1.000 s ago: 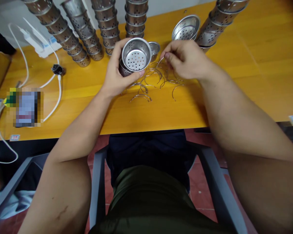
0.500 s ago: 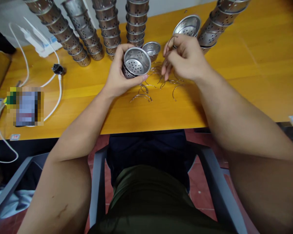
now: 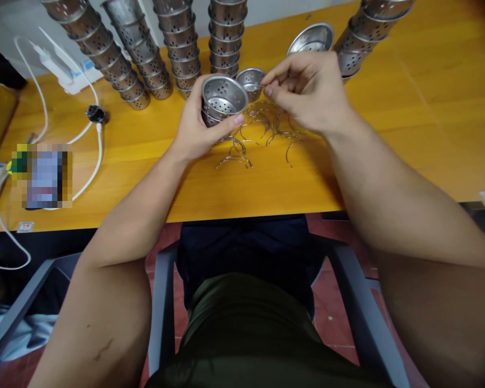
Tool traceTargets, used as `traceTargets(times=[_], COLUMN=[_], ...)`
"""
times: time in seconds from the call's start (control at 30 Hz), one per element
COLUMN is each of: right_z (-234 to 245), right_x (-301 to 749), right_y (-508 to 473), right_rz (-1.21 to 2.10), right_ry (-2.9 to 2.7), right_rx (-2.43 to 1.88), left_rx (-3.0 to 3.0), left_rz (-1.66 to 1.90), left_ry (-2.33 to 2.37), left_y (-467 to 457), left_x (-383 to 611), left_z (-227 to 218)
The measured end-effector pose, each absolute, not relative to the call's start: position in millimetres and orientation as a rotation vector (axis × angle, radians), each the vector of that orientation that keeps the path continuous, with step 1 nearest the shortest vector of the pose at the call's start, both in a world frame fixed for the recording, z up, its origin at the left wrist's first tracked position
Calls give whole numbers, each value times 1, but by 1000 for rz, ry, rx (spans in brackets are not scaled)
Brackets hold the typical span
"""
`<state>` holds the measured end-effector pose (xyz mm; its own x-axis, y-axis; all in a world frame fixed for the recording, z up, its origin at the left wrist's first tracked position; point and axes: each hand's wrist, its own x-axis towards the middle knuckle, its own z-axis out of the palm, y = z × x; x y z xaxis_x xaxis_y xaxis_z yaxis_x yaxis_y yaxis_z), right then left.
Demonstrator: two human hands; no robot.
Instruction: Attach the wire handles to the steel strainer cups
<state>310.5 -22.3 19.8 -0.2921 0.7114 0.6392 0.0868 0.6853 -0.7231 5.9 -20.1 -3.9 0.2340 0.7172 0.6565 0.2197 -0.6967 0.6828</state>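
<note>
My left hand [image 3: 198,121] is wrapped round a perforated metal strainer cup [image 3: 224,96], with its mouth tilted up toward me. A second rim shows under it, so it looks like two nested cups. My right hand [image 3: 307,89] is pinched closed to the right of the cup, thumb against forefinger. It grips a thin curved wire, of which only a small end [image 3: 262,84] shows at the fingertips. Below and between my hands, several loose curved wires [image 3: 235,159] lie scattered on the table. Just behind the held cup stands a smaller metal cup [image 3: 251,82].
Several tall stacks of perforated cups [image 3: 183,54] line the back of the yellow table [image 3: 258,194], and another stack [image 3: 358,40] leans at the right. Behind my right hand is a wider metal cup [image 3: 313,37]. White cables [image 3: 101,156] and a blurred phone [image 3: 44,180] lie at left.
My right hand has turned and its fingers have closed to a pinch near the small cup; the wire's arc, visible before, is now mostly hidden. The held cup has tilted and shifted slightly.
</note>
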Motion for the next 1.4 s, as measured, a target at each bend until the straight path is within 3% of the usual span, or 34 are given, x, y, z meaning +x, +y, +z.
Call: traceTargets(times=[0.17,0.53,0.8,1.23,1.4], right_z=[12,31,28,9,19], right_x=[308,306,302,311,308], right_y=[-19,-34,-39,-22,-25], right_rz=[931,951,1081,626,630], right_ry=[-1721,-1708,-1768,-1975,-1848], right_rx=[-748,-1022,-947,-885,-880], left_rx=[2070,2201,2126,2127,2134], left_rz=[1505,1478,1290,1272,1294], left_ry=[785,465,700,867,848], left_y=[-15,-11,-20,-31,-29], left_x=[4,2,2,7,7], left_z=[-11,-26,-16,-3,-4])
